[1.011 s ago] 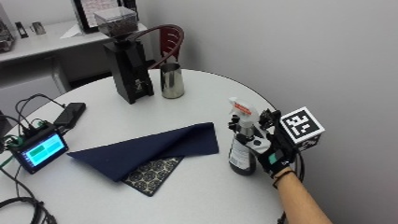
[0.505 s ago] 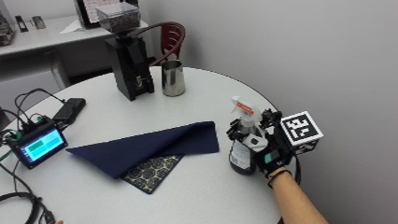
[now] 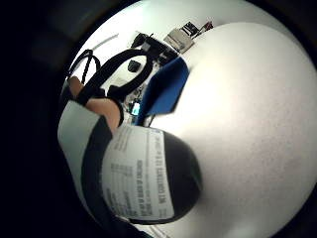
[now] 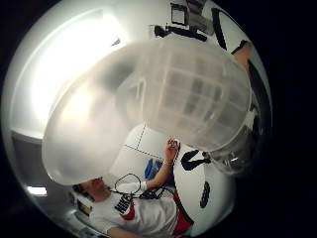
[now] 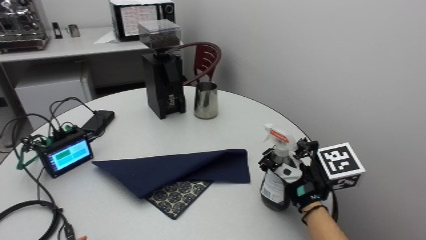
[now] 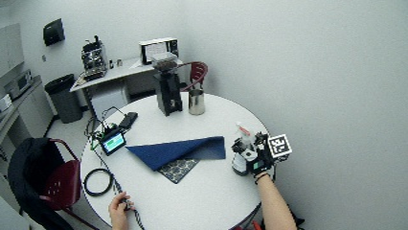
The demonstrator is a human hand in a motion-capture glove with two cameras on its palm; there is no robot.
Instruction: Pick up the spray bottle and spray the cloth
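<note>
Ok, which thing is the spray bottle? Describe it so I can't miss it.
On the round white table, go past the blue cloth to the edge nearest the wall. The bottle stands there, gripped by the gloved hand: dark body, white label, white trigger head, unlike the steel jug.

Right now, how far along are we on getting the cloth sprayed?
Done: the gloved right hand has closed around the spray bottle, which stands beside the folded blue cloth. In hand: the pick-up; the outside view does not settle whether the bottle's base has left the table. Left: lift it, aim its nozzle at the cloth and squeeze the trigger. No wet patch shows on the cloth.
</note>
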